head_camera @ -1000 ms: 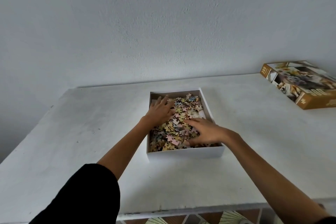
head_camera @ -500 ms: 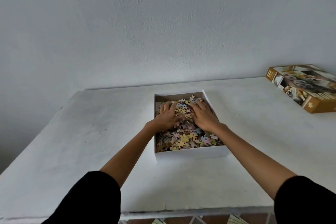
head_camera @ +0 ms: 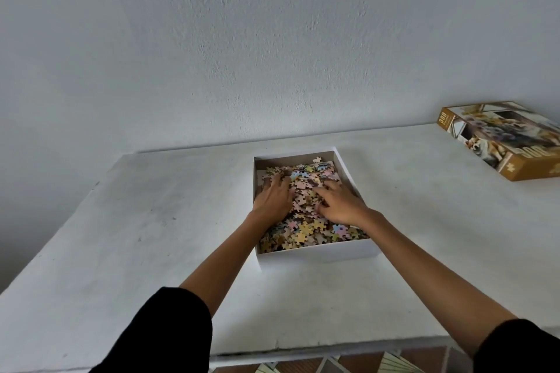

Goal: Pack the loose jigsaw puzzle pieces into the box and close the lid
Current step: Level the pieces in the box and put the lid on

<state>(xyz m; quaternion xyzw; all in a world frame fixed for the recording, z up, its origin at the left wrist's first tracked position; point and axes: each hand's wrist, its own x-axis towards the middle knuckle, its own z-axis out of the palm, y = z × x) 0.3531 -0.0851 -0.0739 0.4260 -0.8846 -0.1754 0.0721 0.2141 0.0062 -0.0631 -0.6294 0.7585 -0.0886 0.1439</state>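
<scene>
Box: I see the white box sitting open near the middle of the table. Its long side runs away from me, so both arms can reach straight in.
Pieces: the puzzle pieces are heaped inside the box, close to the rim. One piece leans on the far wall, and I spot none loose on the table.
Left hand: my left hand lies palm down on the left of the heap, fingers straight and spread, gripping nothing. I read that as pressing the pile flat.
Right hand: my right hand lies palm down on the right of the heap, fingers spread and only slightly bent, holding nothing I can see.
Why flat hands: I judge a heaped pile would stop the lid seating, so levelling comes first.
Lid: the printed lid lies well apart at the table's far right, picture side up, partly cut off by the frame.
Stage: packing looks nearly finished; closing is not yet done.
Next: I'd reach right for the lid, then lower it squarely over the box.
Risk: pieces riding over the rim could get pinched or spill.
</scene>
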